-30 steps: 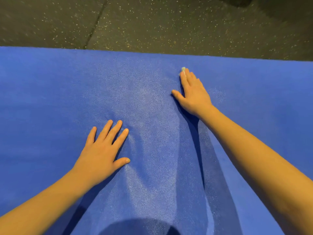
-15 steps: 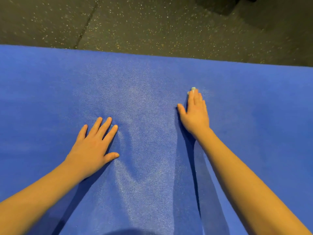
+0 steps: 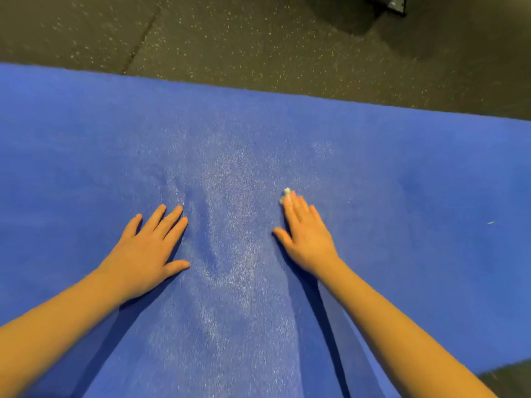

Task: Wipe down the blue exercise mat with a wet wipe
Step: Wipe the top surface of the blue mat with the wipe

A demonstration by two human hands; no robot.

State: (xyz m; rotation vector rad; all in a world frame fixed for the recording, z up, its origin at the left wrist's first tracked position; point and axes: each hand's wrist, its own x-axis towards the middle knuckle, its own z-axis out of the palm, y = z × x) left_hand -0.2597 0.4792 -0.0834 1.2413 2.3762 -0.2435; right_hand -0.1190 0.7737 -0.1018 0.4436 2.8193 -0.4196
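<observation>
Blue foam exercise mat fills my head view from 9 to 3 o'clock, lying on the dark speckled rubber floor, which shows along the top edge.

My left hand lies flat on the mat at about 8 o'clock, fingers straight and spread, holding nothing. My right hand sits just right of centre, fingers straight and close together. It presses the small wadded pale wet wipe, and only a bit of that peeks out past my fingertips.

A paler sheen runs down the middle of the mat between my hands, which I take to be the wiped strip. To do this stroke well, I should keep the left palm pinning the foam so it does not ruck, since a soft crease already shows beside it. The wipe should stay fully under my right fingers, and the next pass should overlap this lane and move toward 3 o'clock. A tiny light speck lies over there.

Compared with a second ago, my right hand has drawn back from near the far edge until it is almost level with the left hand, which has stayed planted. My head has also lifted, so more floor shows, along with a dark object at 1 o'clock.
</observation>
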